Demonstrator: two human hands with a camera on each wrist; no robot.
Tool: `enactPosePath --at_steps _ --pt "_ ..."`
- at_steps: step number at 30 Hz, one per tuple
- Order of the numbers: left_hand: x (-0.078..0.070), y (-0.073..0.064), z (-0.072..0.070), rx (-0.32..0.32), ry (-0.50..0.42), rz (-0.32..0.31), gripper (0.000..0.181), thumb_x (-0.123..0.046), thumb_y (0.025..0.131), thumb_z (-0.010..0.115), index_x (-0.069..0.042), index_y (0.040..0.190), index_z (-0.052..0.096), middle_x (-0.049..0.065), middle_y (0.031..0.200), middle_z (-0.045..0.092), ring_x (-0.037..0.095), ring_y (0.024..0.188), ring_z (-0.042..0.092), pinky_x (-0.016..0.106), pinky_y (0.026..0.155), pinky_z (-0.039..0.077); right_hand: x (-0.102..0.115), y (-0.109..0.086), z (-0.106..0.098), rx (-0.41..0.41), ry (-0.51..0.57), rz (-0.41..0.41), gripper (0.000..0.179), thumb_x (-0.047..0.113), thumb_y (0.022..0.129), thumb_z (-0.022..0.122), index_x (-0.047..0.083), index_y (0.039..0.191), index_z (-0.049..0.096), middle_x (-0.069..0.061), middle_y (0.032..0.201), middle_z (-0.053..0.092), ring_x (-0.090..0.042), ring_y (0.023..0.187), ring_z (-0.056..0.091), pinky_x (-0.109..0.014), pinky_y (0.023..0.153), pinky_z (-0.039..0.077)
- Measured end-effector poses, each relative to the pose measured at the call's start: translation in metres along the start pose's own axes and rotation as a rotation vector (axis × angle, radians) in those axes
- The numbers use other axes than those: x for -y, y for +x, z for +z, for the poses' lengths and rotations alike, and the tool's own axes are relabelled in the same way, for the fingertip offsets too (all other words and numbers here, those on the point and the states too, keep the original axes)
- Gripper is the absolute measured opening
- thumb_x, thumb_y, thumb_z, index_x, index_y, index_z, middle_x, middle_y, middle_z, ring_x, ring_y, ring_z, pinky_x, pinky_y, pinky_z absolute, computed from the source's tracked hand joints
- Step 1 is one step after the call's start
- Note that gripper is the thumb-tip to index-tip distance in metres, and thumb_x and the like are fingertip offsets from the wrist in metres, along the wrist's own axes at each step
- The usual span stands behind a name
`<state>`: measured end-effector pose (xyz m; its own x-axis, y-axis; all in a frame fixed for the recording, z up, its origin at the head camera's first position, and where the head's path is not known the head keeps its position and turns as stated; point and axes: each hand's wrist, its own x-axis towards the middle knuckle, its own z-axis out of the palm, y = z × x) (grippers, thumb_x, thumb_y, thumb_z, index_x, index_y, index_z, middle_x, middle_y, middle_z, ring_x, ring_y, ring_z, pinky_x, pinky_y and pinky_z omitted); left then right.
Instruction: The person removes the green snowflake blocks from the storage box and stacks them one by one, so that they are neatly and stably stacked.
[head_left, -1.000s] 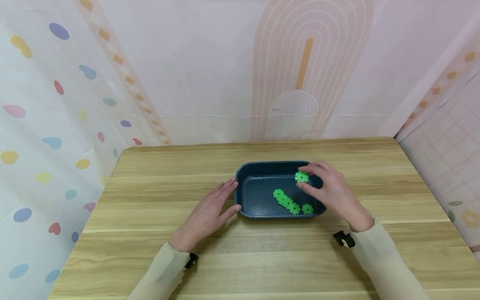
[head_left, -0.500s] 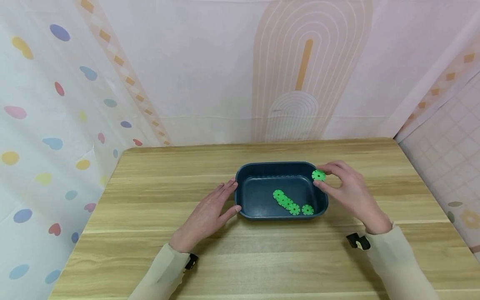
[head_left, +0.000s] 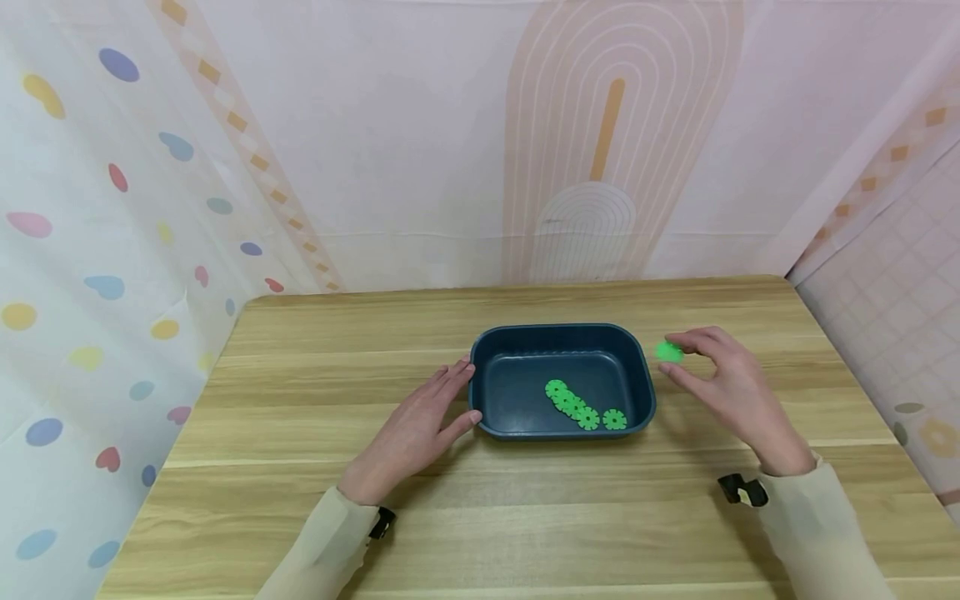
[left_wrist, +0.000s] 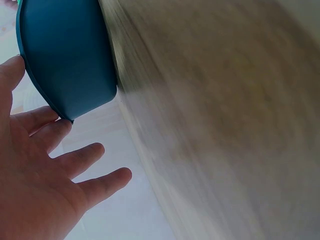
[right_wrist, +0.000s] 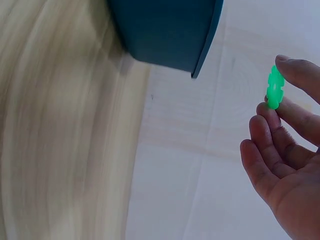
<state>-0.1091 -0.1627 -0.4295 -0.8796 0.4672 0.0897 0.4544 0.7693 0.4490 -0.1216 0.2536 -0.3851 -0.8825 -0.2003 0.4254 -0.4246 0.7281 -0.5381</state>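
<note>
In the head view my right hand (head_left: 723,383) pinches a green notched disc (head_left: 669,352) between thumb and fingers, just right of the dark blue tray (head_left: 486,427). The right wrist view shows that disc nearly edge-on, apart from the tray wall (right_wrist: 165,35). My left hand (head_left: 408,429) rests its fingertips and thumb against the tray's left end. Its fingers are spread and fairly straight in the left wrist view, some touching the tray rim. Inside the tray lie several overlapping green discs (head_left: 572,405) in a slanting row, with a single green disc (head_left: 615,419) beside them.
The tray stands on a wood-grain table (head_left: 337,358). A patterned cloth backdrop (head_left: 405,150) hangs behind the table, and a dotted cloth (head_left: 82,333) hangs at the left. Black wrist straps show at both cuffs.
My right hand has moved right with the green disc, from over the tray to outside its right rim. The left hand and the discs in the tray look the same.
</note>
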Motion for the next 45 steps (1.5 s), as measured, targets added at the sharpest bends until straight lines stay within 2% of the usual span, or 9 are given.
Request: enactPosePath --at_steps 2,4,8,11,19,24,31,45 --pt "0.000 0.000 0.000 0.002 0.000 -0.003 0.070 -0.046 0.107 0.056 -0.008 0.161 0.036 0.008 0.169 0.029 0.037 0.152 0.031 0.055 0.121 0.032 -0.003 -0.001 -0.002 -0.001 -0.003 0.011 0.038 0.009 0.087 0.084 0.000 0.122 0.072 -0.015 0.115 0.068 -0.034 0.106 0.064 -0.043 0.088 0.048" --pt "0.000 0.000 0.000 0.002 0.002 -0.003 0.070 -0.046 0.107 0.056 -0.008 0.161 0.036 0.008 0.169 0.029 0.037 0.152 0.031 0.055 0.120 0.032 -0.006 -0.003 -0.005 -0.005 -0.011 0.020 0.038 0.009 0.088 0.084 -0.001 0.122 0.072 -0.015 0.116 0.068 -0.035 0.107 0.064 -0.039 0.089 0.047" --pt "0.000 0.000 0.000 0.000 0.003 -0.003 0.070 -0.047 0.107 0.056 -0.008 0.162 0.036 0.007 0.169 0.029 0.037 0.152 0.032 0.055 0.120 0.032 -0.012 -0.006 -0.009 -0.016 -0.021 0.031 0.038 0.008 0.087 0.084 -0.001 0.122 0.072 -0.016 0.115 0.068 -0.036 0.106 0.065 -0.023 0.088 0.044" --pt "0.000 0.000 0.000 -0.001 0.003 -0.002 0.070 -0.047 0.107 0.056 -0.009 0.162 0.036 0.007 0.169 0.029 0.037 0.152 0.032 0.055 0.120 0.032 -0.016 -0.009 -0.011 -0.022 -0.021 0.042 0.038 0.008 0.088 0.084 -0.001 0.123 0.072 -0.017 0.115 0.069 -0.036 0.105 0.065 -0.015 0.086 0.040" --pt "0.000 0.000 0.001 -0.001 0.004 0.000 0.070 -0.047 0.107 0.055 -0.009 0.162 0.035 0.007 0.169 0.028 0.037 0.152 0.031 0.056 0.120 0.032 -0.023 -0.012 -0.015 -0.035 -0.037 0.041 0.038 0.006 0.087 0.084 -0.001 0.122 0.072 -0.016 0.113 0.069 -0.035 0.101 0.065 -0.011 0.083 0.039" --pt "0.000 0.000 0.000 -0.002 0.006 0.004 0.070 -0.047 0.107 0.055 -0.008 0.162 0.035 0.007 0.169 0.028 0.037 0.152 0.032 0.055 0.120 0.032 -0.027 -0.014 -0.018 -0.020 -0.061 0.056 0.037 0.010 0.090 0.083 0.000 0.123 0.072 -0.016 0.113 0.070 -0.035 0.101 0.066 -0.021 0.082 0.044" --pt "0.000 0.000 0.000 -0.003 0.005 0.008 0.070 -0.046 0.107 0.056 -0.008 0.162 0.035 0.008 0.169 0.028 0.038 0.152 0.032 0.055 0.120 0.032 -0.032 -0.017 -0.018 0.024 -0.077 0.087 0.038 0.011 0.091 0.081 -0.004 0.124 0.070 -0.023 0.114 0.068 -0.042 0.103 0.065 -0.055 0.082 0.051" --pt "0.000 0.000 -0.001 -0.003 0.002 0.009 0.070 -0.046 0.107 0.056 -0.008 0.162 0.036 0.008 0.169 0.028 0.038 0.152 0.032 0.056 0.120 0.032 -0.044 -0.022 -0.015 0.074 -0.079 0.080 0.038 0.006 0.089 0.081 -0.005 0.123 0.069 -0.025 0.115 0.069 -0.044 0.102 0.065 -0.063 0.083 0.050"
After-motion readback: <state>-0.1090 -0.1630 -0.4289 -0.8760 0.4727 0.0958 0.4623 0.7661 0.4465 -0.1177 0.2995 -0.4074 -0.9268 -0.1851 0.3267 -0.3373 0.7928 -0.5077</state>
